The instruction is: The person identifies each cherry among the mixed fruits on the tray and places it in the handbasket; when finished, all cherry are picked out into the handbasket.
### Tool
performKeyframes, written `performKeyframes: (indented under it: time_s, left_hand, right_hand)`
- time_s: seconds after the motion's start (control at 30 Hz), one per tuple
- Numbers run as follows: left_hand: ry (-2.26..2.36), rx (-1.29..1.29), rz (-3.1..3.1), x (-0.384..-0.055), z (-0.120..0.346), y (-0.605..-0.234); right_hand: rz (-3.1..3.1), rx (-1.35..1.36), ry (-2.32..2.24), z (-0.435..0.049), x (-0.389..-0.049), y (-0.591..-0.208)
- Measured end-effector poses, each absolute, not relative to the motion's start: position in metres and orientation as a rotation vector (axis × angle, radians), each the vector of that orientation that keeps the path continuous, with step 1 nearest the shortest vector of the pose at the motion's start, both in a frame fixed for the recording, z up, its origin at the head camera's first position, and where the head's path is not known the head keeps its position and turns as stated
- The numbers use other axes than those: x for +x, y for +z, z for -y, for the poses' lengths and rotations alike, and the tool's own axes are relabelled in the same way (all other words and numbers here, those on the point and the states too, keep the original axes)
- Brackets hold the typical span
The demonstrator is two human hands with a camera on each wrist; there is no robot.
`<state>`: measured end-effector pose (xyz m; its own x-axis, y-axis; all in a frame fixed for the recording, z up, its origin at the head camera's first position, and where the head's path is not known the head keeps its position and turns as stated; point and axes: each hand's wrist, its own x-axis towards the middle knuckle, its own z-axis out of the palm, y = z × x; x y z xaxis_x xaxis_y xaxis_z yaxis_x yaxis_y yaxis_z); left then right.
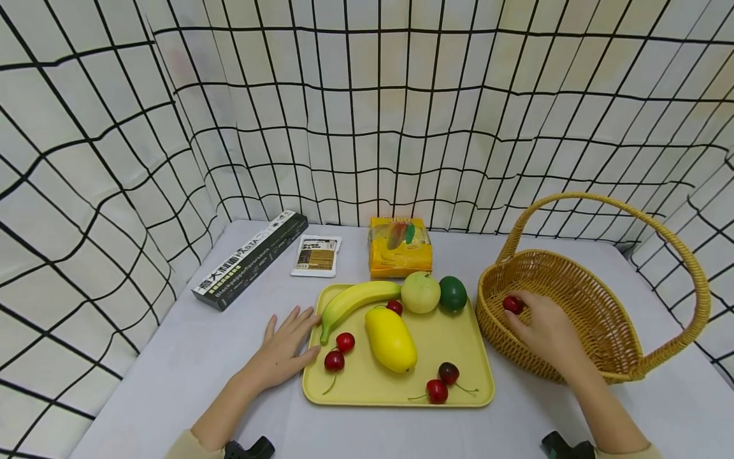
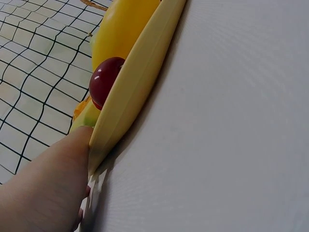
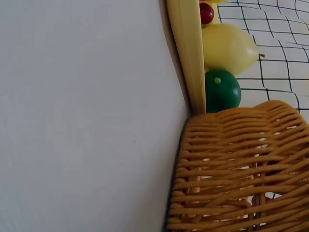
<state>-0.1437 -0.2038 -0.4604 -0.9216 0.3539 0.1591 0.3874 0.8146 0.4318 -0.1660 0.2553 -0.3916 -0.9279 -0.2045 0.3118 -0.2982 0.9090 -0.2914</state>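
My right hand pinches a red cherry between thumb and fingers, over the left part of the wicker basket. In the right wrist view the basket's woven wall hides that hand. My left hand lies with fingers spread at the left edge of the yellow tray, its thumb touching the rim. On the tray lie a banana, a yellow mango, a pale green round fruit, a dark green fruit and several cherries, among them a dark one.
Behind the tray stands a yellow packet with a mango picture. A white sachet and a long black pasta box lie at the back left. The basket's tall handle arches up on the right. Black netting over white sheets encloses the table.
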Motion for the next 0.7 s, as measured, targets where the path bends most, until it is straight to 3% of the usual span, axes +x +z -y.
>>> performKeyframes:
  time_s: [0.7]
  left_hand:
    - [-0.713,-0.588,2.928,-0.143,0.204,-0.460]
  right_hand:
    - [3.146,0.306,0.425,-0.268,-0.174,-0.395]
